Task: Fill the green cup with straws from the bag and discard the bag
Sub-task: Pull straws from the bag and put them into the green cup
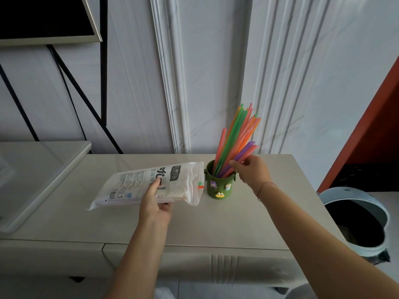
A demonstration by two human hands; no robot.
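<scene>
Pale cream cabinet top (216, 223) runs below a white panelled wall. Toward its back right stands a small round green cup (218, 186) with little cartoon figures stuck on its side. A bundle of long plastic straws (239, 134) – pink, orange, green, purple – stands in the cup, leaning up and to the right. The right hand (253, 171) pinches a few of the lowest straws between thumb and fingertips, just above the rim. The left hand (154, 208) grips a crinkled clear plastic bag with a white printed label (133, 184), thumb on top and fingers curled underneath – its mouth lies just beside the cup. A round pale-blue bin with a black liner (345, 194) sits on the floor at the right.
</scene>
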